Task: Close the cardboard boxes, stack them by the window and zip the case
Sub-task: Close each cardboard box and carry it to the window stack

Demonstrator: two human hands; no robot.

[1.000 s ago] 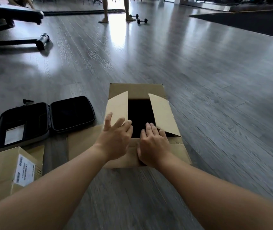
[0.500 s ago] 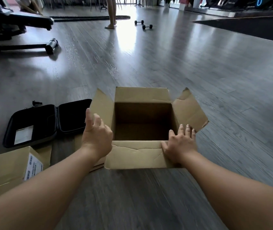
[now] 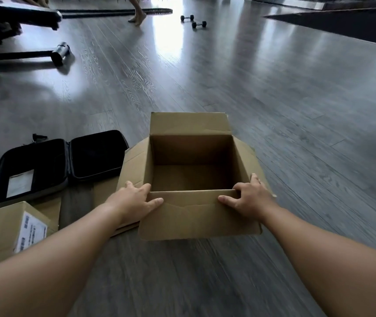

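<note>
An open, empty cardboard box [image 3: 196, 216] sits on the grey wood floor in front of me, all its flaps folded outward. My left hand [image 3: 134, 200] grips the near left corner of its rim, thumb on the near flap. My right hand [image 3: 248, 197] grips the near right corner the same way. A black zip case [image 3: 56, 165] lies open flat to the left of the box. A second, closed cardboard box [image 3: 2, 229] with a white label sits at the lower left.
A black exercise machine with a roller foot [image 3: 60, 52] stands at the far left. Two small dumbbells [image 3: 194, 20] lie far back, near a person's bare feet [image 3: 138, 18]. A dark mat [image 3: 342, 26] covers the far right floor.
The side flaps, pressed inward a second ago, have swung fully outward. Both hands moved from the flaps to the box's near corners, and the box interior is now exposed.
</note>
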